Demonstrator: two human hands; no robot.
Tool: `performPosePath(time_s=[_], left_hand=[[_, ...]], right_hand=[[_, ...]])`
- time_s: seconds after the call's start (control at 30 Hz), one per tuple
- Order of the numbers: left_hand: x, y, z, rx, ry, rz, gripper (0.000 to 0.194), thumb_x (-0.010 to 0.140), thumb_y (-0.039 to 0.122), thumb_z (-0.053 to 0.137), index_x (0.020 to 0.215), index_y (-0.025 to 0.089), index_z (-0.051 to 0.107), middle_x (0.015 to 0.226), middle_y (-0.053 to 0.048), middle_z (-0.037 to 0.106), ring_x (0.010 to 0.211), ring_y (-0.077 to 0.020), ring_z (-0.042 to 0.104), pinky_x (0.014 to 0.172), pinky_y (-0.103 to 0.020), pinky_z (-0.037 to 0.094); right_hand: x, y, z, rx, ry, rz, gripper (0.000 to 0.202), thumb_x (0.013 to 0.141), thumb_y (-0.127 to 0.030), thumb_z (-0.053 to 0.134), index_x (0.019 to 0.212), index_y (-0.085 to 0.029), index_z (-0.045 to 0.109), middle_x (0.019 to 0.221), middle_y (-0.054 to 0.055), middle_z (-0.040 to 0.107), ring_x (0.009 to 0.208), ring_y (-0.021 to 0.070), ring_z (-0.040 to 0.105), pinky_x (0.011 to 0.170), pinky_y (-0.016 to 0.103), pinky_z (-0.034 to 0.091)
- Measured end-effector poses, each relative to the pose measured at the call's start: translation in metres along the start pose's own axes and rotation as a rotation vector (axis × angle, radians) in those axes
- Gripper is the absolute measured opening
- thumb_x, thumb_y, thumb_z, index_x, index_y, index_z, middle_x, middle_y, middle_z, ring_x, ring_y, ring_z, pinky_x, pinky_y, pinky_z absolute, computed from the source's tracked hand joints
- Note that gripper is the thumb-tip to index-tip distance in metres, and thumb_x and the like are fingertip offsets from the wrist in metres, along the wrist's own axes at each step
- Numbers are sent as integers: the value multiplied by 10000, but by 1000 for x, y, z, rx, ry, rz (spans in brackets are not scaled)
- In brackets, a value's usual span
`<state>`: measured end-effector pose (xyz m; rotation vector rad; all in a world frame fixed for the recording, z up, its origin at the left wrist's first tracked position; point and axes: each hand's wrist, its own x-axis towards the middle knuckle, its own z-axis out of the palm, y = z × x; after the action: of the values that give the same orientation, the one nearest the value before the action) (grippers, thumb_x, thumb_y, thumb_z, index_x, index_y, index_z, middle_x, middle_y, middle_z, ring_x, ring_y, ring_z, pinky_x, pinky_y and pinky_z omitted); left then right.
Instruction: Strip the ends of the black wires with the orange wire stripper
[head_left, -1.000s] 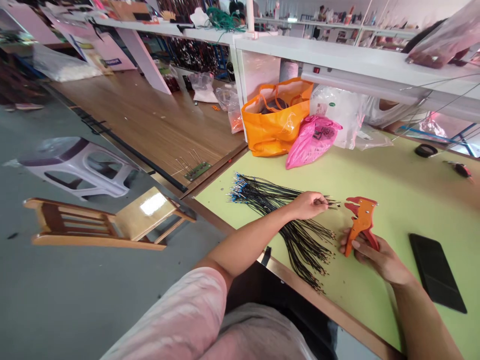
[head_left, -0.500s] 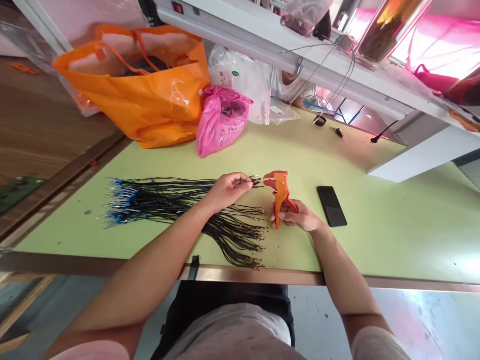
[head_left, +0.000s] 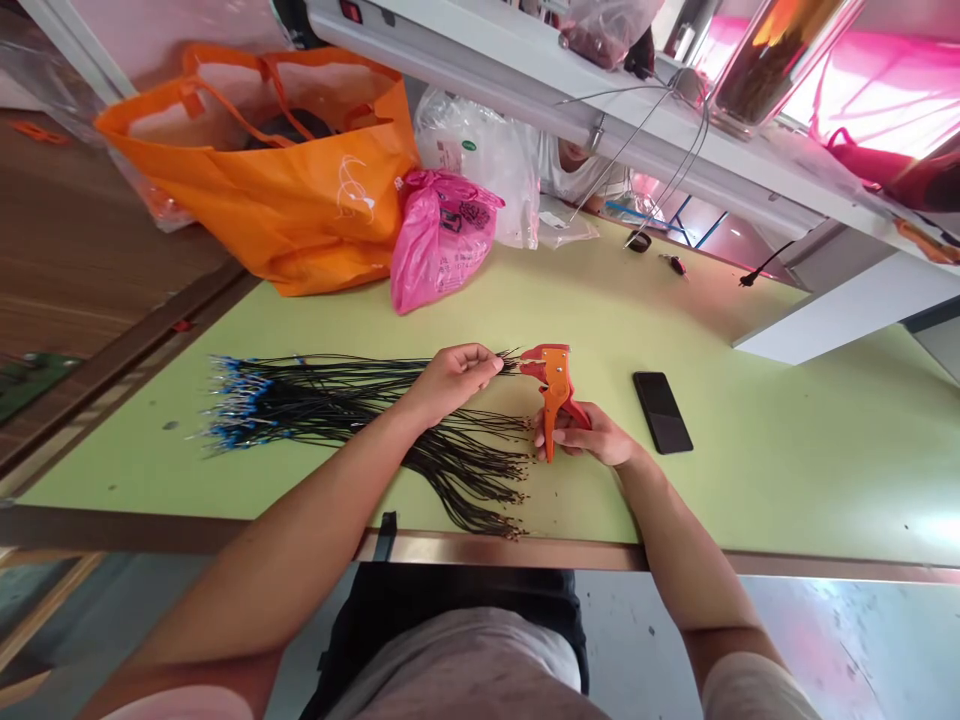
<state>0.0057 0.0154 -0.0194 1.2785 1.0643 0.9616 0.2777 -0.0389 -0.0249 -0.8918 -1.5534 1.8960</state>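
Green tabletop [head_left: 780, 460] spreads wide. Big orange bag [head_left: 300, 215] stands at back left. Black wires [head_left: 322, 400] next: long bundle lying left of centre, blue ends pointing left. Pink bag [head_left: 445, 245] right beside orange one. Left hand [head_left: 457, 380] pinching wires near their right ends! Right hand [head_left: 596, 436] wrapped round handles of orange hand tool [head_left: 556, 385], red jaws right at those tips; whether they bite, can't tell. Black phone [head_left: 663, 412] lies flat, right of tool.

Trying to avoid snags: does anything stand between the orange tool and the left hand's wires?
Nothing visible: the orange tool is close to the wire ends beyond the left hand; I cannot tell whether they touch.
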Motion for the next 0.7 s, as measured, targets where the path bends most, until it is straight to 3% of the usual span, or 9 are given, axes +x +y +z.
performPosePath(time_s=[0.13, 0.37, 0.57, 0.7], left_hand=[[0, 1, 1, -51, -17, -43, 341, 715, 471, 800, 785, 176, 644, 580, 59, 480, 527, -82, 381, 543, -238, 267], [0, 4, 3, -131, -66, -55, 346, 673, 427, 833, 796, 173, 632, 633, 31, 582, 537, -80, 454, 567, -245, 345], [0, 4, 2, -96, -47, -35, 381, 671, 469, 844, 821, 170, 661, 601, 52, 527, 525, -82, 425, 538, -244, 317], [0, 3, 1, -80, -64, -43, 418, 677, 496, 853, 861, 164, 678, 596, 56, 518, 527, -81, 416, 531, -239, 293]], right_hand=[[1, 2, 0, 9, -12, -4, 397, 913, -404, 793, 1160, -121, 664, 1015, 133, 767, 806, 223, 767, 496, 231, 314], [0, 4, -1, 11, -40, 35, 434, 911, -394, 799, 1210, -115, 654, 1017, 138, 763, 847, 230, 769, 491, 218, 329], [-1, 3, 0, 16, -56, 45, 436, 909, -389, 806, 1211, -113, 657, 1015, 138, 758, 837, 221, 761, 505, 213, 365], [0, 2, 2, 27, -52, 59, 444, 896, -400, 822, 1193, -116, 653, 1010, 131, 753, 836, 215, 752, 613, 251, 483]])
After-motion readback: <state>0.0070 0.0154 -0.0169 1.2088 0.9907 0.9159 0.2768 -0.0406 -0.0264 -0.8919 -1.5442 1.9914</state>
